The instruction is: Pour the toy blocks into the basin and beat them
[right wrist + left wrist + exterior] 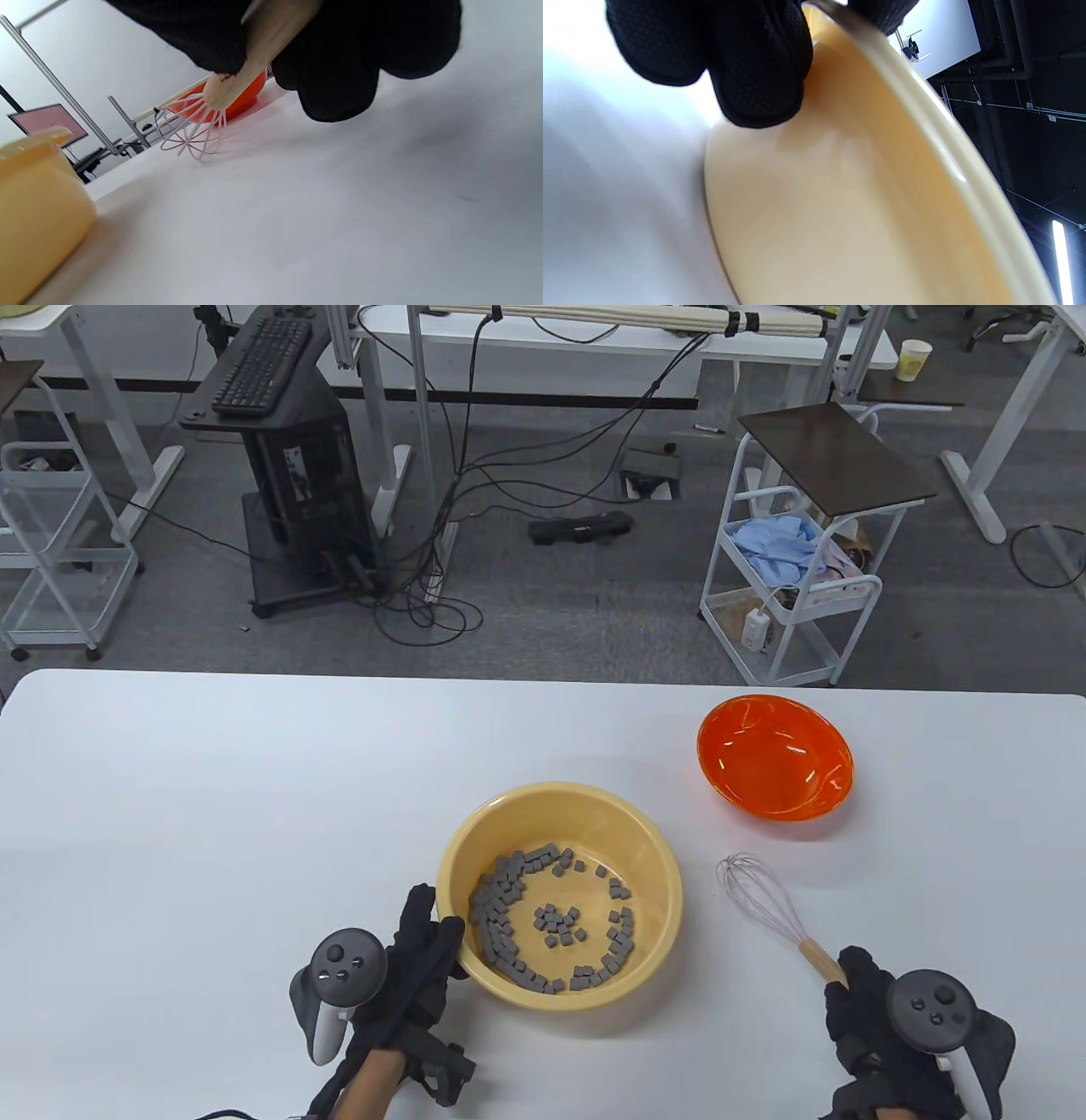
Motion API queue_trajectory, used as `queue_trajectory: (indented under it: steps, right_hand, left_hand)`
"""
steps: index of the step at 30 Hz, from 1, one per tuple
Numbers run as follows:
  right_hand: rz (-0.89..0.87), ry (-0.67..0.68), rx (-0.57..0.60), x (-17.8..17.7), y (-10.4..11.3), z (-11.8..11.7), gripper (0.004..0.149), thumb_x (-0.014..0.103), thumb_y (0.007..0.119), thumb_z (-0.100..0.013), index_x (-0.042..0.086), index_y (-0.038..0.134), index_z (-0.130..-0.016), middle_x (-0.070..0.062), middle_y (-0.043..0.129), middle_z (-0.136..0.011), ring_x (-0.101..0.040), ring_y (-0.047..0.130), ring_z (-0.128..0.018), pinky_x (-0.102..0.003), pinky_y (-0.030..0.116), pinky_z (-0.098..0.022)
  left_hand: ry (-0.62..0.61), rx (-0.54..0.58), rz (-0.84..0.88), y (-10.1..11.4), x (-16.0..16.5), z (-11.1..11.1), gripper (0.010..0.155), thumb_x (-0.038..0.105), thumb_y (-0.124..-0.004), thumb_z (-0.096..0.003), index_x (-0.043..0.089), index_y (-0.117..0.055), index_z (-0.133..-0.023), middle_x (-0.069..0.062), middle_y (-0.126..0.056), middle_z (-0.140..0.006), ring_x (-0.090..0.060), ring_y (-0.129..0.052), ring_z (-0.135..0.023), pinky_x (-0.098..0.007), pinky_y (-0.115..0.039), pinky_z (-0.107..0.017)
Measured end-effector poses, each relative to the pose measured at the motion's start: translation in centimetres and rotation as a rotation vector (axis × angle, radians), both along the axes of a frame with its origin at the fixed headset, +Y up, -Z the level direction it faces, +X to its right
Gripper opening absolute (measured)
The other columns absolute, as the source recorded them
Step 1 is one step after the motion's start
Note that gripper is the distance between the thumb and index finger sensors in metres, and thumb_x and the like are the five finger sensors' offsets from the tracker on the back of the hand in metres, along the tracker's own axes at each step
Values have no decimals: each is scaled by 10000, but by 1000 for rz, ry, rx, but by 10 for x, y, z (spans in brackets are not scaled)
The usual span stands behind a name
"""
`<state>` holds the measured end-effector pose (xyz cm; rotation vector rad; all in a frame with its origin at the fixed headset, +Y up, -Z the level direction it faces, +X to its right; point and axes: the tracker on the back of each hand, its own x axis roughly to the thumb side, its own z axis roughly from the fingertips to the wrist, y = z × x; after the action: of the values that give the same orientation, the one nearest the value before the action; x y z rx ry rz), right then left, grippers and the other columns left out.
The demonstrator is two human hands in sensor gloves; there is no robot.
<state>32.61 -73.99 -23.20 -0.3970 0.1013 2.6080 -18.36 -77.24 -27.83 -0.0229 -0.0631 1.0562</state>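
Observation:
The yellow basin (653, 848) stands on the white table near the front and holds several small grey blocks (509, 916), most of them in a ring along its wall. My left hand (437, 929) grips the basin's left rim; in the left wrist view its fingers (755, 63) press on the basin's outer wall (865, 190). A whisk (759, 895) with a wooden handle lies on the table to the basin's right. My right hand (853, 976) holds that handle (250, 55), and the wire head (193, 135) rests on the table.
An empty orange bowl (774, 768) sits at the back right of the table, beyond the whisk. The table's (212, 831) far edge lies behind it, with a white cart (789, 585) and cables on the floor further back.

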Motion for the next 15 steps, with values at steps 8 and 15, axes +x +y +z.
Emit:
queue_trajectory:
  steps: [8,15]
  right_hand:
    - [123,3,-137,-8,-18,-5,513,259,823,-648,63,615,-1074,-284,743,-967,-570,647,-895,-697,552,-677]
    - [121,0,-193,-10,-24,-6,523,256,807,-657,59,586,-1088,-297,699,-988,-591,550,-937,-707,501,-697]
  left_hand:
    - [-2,-15,-2,1,0,0,687,348,-587,-701,-125,-334,-1131,-270,-822,-864,-248,-1012,-631,-575,-813,-562]
    - [0,-24,-40,2,-1,0,698,362,-589,-703,-134,-344,-1129,-287,-810,-872,-264,-1010,-636,-584,-808,-561]
